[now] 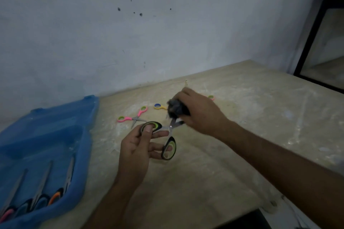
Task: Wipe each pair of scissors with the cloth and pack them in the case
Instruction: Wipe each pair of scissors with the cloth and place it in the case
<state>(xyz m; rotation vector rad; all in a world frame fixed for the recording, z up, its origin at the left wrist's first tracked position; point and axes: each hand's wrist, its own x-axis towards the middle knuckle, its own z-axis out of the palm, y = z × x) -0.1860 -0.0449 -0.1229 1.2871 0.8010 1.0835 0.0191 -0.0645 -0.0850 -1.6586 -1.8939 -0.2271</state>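
Left grip (137,145) clamped on green-black scissors (163,135) handles | right grip (195,111) clutches cloth (176,109) round blades | blades' long axis toward 1 o'clock | case (46,135) at 9 o'clock, left nearer

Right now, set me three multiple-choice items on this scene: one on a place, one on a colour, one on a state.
1. Where does the blue case lie?
A. left of the hands
B. right of the hands
C. on the wall

2. What colour are the handles of the held scissors?
A. red and white
B. black and green
C. all blue

3. How are the held scissors' blades?
A. spread open
C. snapped off
B. taped shut

Answers:
1 A, the case sits at the table's left edge.
2 B, the left hand holds black-green loops.
3 A, the right hand presses the dark cloth on parted blades.
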